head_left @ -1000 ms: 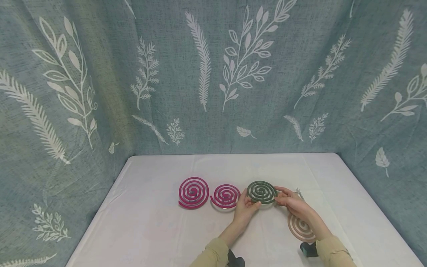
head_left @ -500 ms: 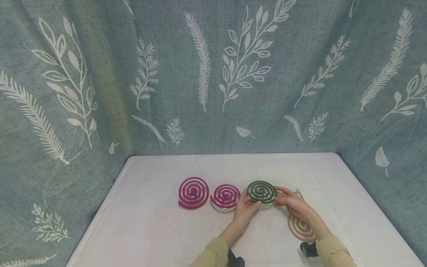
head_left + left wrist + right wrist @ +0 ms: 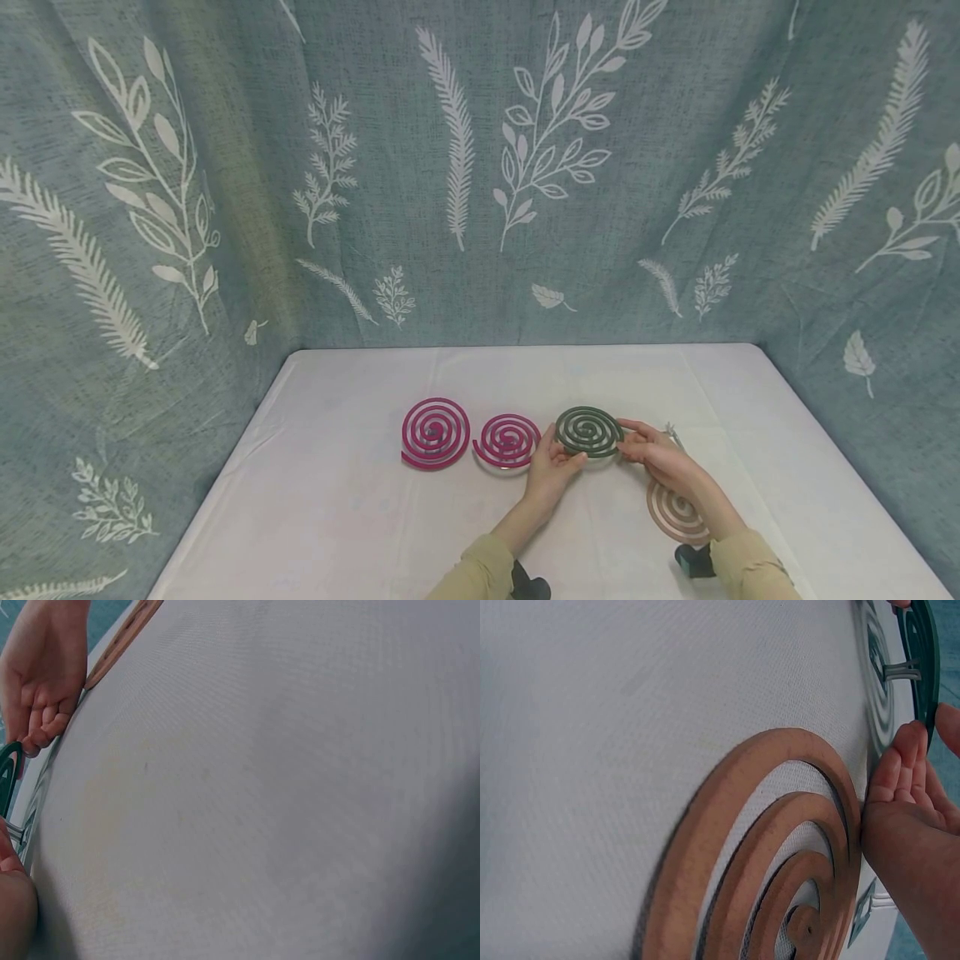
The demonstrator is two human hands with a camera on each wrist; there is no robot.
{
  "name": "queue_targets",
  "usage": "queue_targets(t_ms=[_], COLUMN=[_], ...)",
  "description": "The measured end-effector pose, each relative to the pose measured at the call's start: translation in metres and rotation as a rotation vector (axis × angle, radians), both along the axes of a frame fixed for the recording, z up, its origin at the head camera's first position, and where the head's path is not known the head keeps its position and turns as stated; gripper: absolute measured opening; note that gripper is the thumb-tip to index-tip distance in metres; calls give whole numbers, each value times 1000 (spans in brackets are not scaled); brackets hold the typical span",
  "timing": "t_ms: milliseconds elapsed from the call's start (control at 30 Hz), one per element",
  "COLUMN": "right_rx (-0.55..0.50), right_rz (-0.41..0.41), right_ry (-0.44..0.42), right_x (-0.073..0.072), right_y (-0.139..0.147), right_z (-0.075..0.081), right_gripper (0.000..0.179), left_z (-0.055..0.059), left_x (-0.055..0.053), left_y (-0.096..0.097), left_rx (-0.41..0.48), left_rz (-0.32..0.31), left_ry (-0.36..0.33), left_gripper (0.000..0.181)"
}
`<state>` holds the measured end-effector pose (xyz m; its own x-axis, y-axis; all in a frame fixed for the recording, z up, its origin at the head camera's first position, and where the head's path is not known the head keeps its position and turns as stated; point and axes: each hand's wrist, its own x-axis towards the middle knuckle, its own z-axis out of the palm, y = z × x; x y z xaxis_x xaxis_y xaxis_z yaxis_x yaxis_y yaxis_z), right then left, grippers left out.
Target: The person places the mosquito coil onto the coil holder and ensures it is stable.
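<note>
A dark green mosquito coil (image 3: 587, 431) lies level between both hands. The left hand (image 3: 551, 477) holds its left edge with the thumb at the near rim. Fingers and thumb of the right hand (image 3: 663, 461) pinch the right edge. In the right wrist view the green coil (image 3: 931, 660) is raised off the table, with a small metal stand (image 3: 901, 671) beneath its middle. Partly covered by the right forearm, a brown coil (image 3: 652, 504) lies flat on the cloth; the right wrist view shows this brown coil (image 3: 679, 900) close up.
Two magenta coils stand left of the hands: the far-left coil (image 3: 435, 431) and a nearer coil (image 3: 507, 442) beside the left fingers. Another metal stand (image 3: 672, 433) is behind the right hand. A patterned curtain (image 3: 480, 208) encloses the white table (image 3: 337, 517).
</note>
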<state>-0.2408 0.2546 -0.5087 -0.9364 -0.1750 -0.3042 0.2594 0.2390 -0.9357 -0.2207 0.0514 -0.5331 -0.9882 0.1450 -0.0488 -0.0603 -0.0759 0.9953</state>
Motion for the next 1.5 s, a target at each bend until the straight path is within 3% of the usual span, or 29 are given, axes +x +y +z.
queue_targets(t_ms=[1500], right_rx=[3], right_rz=[-12], right_ry=[2], right_x=[-1], right_y=[-1], right_z=[0], right_gripper=[67], left_z=[2], left_x=[1], left_y=[-1], left_rx=[-22], left_rz=[-3], left_ry=[11], left_gripper=[81])
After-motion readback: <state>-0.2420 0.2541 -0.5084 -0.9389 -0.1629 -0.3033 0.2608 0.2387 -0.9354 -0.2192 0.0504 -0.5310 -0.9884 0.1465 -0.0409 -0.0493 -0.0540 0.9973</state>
